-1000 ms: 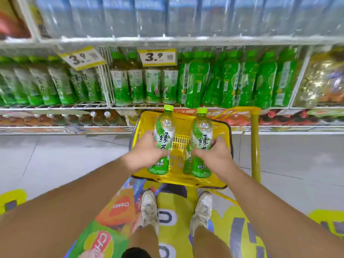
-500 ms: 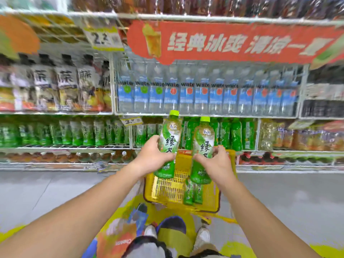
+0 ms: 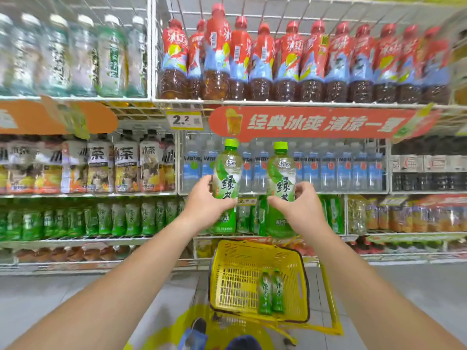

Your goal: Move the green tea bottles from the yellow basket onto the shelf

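My left hand (image 3: 204, 203) grips one upright green tea bottle (image 3: 226, 178) around its middle. My right hand (image 3: 300, 208) grips a second green tea bottle (image 3: 281, 183) the same way. Both bottles are raised in front of the shelf, level with the row of water bottles. Below them the yellow basket (image 3: 227, 281) stands on the floor with two more green tea bottles (image 3: 271, 290) lying side by side in it. The shelf row of green tea bottles (image 3: 121, 218) runs behind my hands, partly hidden by them.
Red-capped iced tea bottles (image 3: 303, 61) fill the top shelf, above an orange banner (image 3: 323, 122). Water bottles (image 3: 341, 168) fill the row behind the held bottles. A yellow basket handle (image 3: 331, 299) rises at the basket's right. My shoes (image 3: 199, 327) are on the floor below.
Both hands have lifted the two bottles out of the basket and up toward the shelves. The view has tilted up, showing higher shelves.
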Tool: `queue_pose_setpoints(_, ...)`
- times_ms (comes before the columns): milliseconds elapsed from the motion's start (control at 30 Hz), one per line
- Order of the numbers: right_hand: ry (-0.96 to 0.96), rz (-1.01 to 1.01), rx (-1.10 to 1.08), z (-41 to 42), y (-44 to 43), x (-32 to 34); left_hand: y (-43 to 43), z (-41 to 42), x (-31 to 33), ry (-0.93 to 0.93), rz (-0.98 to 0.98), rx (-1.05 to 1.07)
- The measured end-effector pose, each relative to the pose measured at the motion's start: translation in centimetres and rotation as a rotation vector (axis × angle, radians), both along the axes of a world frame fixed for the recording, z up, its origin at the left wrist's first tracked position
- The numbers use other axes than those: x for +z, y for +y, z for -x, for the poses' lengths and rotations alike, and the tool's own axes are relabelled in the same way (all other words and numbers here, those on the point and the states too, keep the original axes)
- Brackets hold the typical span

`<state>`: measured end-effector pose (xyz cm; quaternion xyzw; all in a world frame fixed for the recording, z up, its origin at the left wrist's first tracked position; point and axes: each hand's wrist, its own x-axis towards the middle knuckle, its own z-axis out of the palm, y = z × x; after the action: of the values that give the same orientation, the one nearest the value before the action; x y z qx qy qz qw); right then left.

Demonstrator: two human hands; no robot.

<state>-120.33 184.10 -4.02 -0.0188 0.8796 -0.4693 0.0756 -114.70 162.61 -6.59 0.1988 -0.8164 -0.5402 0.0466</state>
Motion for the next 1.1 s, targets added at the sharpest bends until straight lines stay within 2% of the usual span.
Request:
queue_pose_setpoints(200, 0.060, -0.010, 0.097, -0.1, -2.3, 3.5, -2.1, -1.7, 2.7, 0.045, 0.027, 0.083)
queue_pose_setpoints(500, 0.130, 0.042, 0.352, -1.3, -6.4, 7.0, -4.1, -8.4, 7.5, 0.132, 0.045, 0.385)
queue_pose_setpoints(967, 0.071, 0.122, 0.723, -10.8, -14.1, 9.0, -4.8, -23.4, 12.6, 0.092, 0.215, 0.735)
queue_pose_setpoints(1100, 0.085, 0.138, 0.787, -13.6, -16.7, 10.0, -6.2, -26.9, 13.2, 0.091, 0.197, 0.827)
